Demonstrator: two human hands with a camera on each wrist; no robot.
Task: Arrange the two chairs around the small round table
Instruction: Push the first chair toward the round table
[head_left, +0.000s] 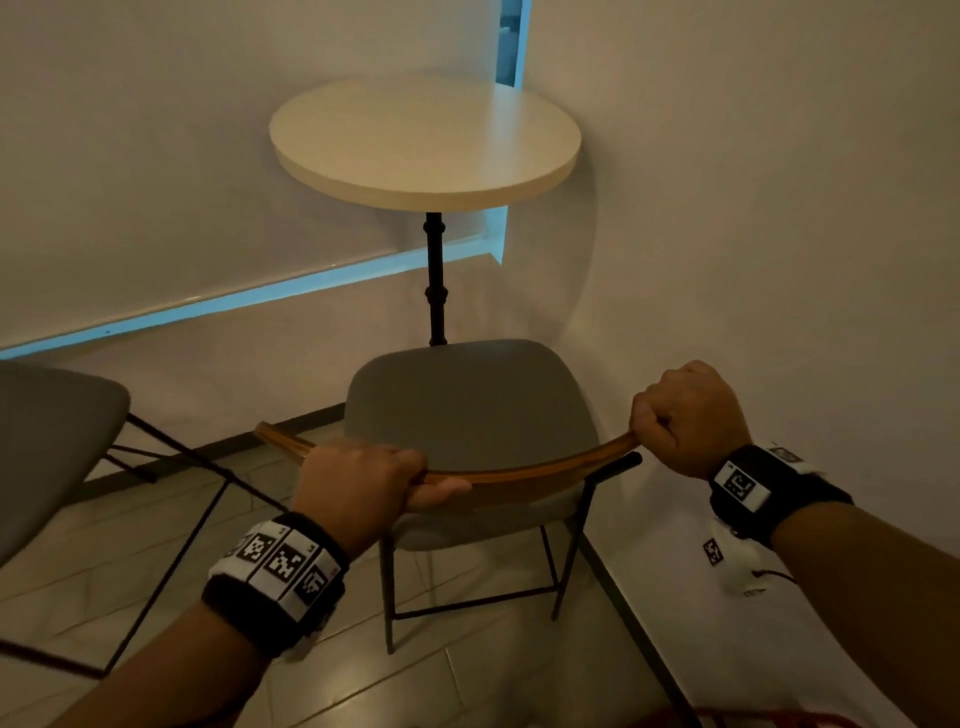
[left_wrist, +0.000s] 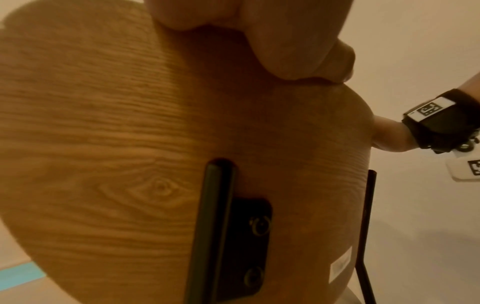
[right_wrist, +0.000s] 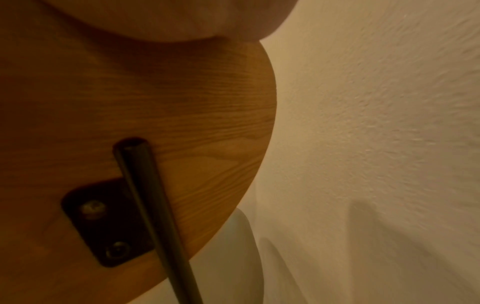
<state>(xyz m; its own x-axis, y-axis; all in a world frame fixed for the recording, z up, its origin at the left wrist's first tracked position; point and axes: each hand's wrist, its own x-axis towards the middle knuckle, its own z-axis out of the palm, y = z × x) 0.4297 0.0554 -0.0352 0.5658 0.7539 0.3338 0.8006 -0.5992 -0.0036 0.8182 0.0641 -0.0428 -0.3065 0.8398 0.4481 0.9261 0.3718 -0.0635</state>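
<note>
The left hand (head_left: 358, 475) is curling round the top edge of the wooden backrest (head_left: 519, 475) near its middle-left, thumb tucked under the rim, while the right hand (head_left: 685, 415) is closing in a fist over the backrest's right end. Both are holding the chair (head_left: 467, 405) they are steering, whose grey seat is facing the small round bench (head_left: 423, 140) in the corner, with its front edge close to the black pedestal (head_left: 435, 280).

To do this step well, the two grips should be pushing evenly so the chair is going straight in rather than swinging; the right hand is sitting near the wall (head_left: 779, 208), so the knuckles and that backrest corner are at risk of scraping it. Lifting the rear legs slightly would probably be keeping the thin black frame from catching on the floor tiles (head_left: 493, 675). The seat likely needs only a little more travel, stopping before it is knocking the pedestal.

The second chair (head_left: 52, 431) is standing at the left edge, well apart from the bench, apparently awaiting its turn.
</note>
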